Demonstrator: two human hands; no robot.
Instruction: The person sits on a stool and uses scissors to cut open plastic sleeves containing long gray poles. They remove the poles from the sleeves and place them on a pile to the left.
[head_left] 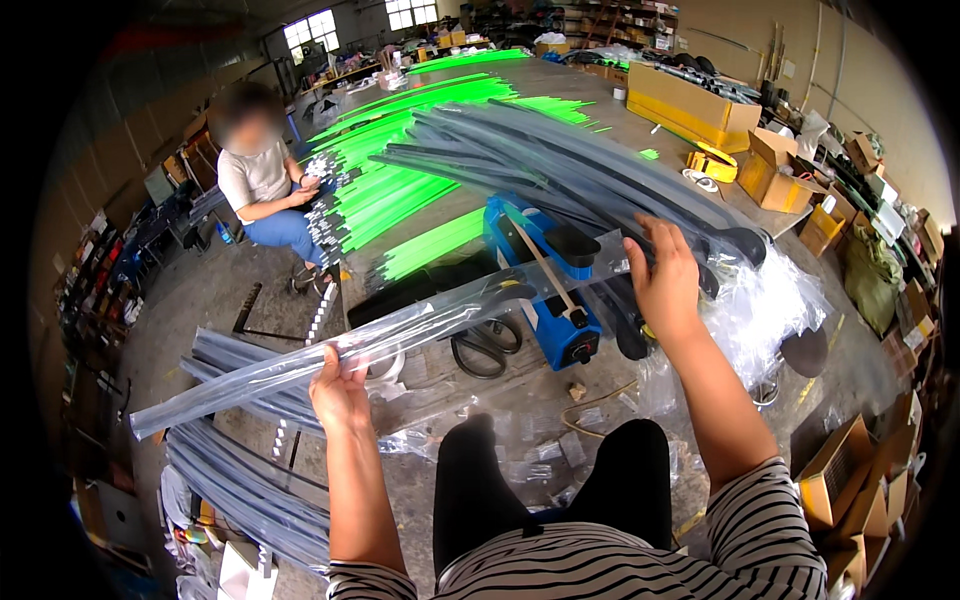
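Observation:
A long clear plastic sleeve [430,317] with a dark slender piece inside slants across in front of me. My left hand [341,392] is closed on its lower left part, thumb on top. My right hand [665,275] is at the sleeve's upper right end, thumb and fingers bent around the film; their exact contact is partly hidden. Under that end stands a blue heat sealer [560,325] with a black pad and a pale strip along its arm. A black coiled cable [487,348] lies beside the sealer.
Long plastic-wrapped dark pieces [570,160] are heaped beyond the sealer; more wrapped bundles [245,490] lie at left. Bright green strips [400,200] spread farther back. A seated person [265,180] handles small pieces there. Crumpled film [765,305] and cardboard boxes [775,175] are at right.

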